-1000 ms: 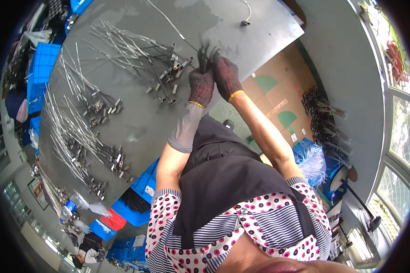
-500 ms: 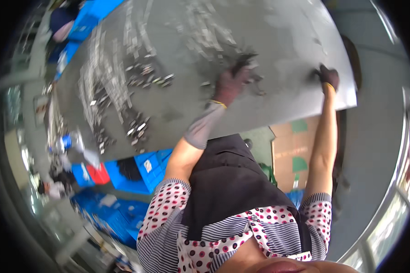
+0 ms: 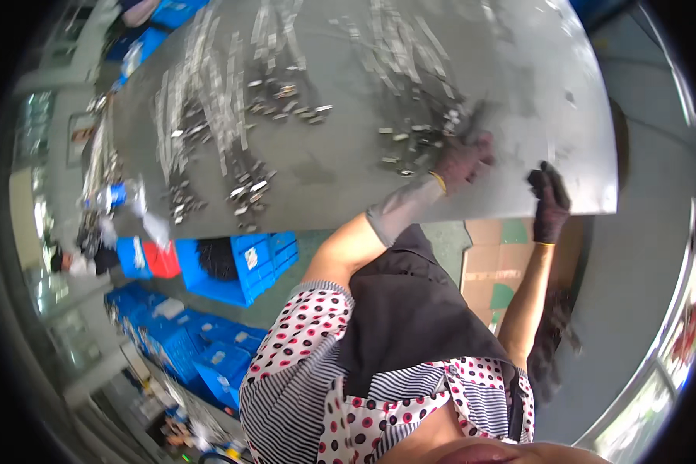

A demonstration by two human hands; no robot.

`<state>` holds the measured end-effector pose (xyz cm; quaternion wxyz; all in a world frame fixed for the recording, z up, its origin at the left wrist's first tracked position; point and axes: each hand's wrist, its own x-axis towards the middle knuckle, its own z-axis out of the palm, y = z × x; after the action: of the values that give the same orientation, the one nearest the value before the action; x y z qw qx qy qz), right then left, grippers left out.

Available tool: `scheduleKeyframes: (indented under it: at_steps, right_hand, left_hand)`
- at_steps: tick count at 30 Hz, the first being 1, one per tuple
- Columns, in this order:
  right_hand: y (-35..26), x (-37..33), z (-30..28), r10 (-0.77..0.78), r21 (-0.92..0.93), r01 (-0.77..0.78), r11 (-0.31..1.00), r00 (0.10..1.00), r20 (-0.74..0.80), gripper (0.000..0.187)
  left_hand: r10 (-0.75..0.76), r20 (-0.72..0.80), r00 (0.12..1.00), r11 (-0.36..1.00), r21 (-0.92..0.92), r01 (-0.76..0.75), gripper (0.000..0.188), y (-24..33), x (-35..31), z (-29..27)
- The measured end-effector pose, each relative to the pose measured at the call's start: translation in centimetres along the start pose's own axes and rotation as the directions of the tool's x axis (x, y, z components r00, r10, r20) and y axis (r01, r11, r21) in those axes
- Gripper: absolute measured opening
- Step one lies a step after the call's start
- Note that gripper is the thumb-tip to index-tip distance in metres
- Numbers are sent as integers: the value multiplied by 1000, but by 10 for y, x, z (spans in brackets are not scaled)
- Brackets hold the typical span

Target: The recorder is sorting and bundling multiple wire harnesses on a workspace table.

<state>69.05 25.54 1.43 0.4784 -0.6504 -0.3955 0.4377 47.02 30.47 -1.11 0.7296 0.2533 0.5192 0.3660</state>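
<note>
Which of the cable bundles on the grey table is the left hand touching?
The rightmost bundle: the gloved left hand rests on its connector end; the other bundles lie further left, untouched.

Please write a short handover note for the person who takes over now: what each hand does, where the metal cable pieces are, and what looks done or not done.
Left hand: in a dark glove, pressed flat on a bundle of thin metal cables on the grey table; whether it grips any is too blurred to tell.
Right hand: gloved, at the table's near edge, apart from the cables; no cable visible in it.
Things: more cable bundles with metal end fittings lie in rows on the table's left part. Blue crates stand on the floor below.
Done: several bundles laid out in rows.
Left: the bundle under the left hand looks loose and unsorted.
</note>
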Motion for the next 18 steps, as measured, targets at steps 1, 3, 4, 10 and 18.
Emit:
scheduleKeyframes:
  at_steps: [1, 3, 4, 10, 18]
  right_hand:
    - [1, -24, 2, -19, 128, 13, 992, 999, 42, 29]
    - [28, -57, -6, -51, 160, 28, 987, 988, 144, 31]
    - [63, -79, -19, -156, 35, 152, 988, 974, 164, 31]
    - [102, -211, -43, 458, -81, -453, 888, 855, 244, 24]
    - [187, -360, -97, 406, -559, -306, 771, 912, 61, 25]
  left_hand:
    - [20, 37, 999, 999, 24, -20, 33, -6, 1, 0]
    - [-35, 87, 996, 979, -199, 52, 31, -31, 19, 0]
    - [-78, 182, 980, 944, -301, 131, 28, -38, 22, 4]
    - [-159, 347, 924, 856, -419, 304, 27, -66, 23, -2]
    - [40, 269, 962, 896, -437, 84, 16, -44, 27, -4]
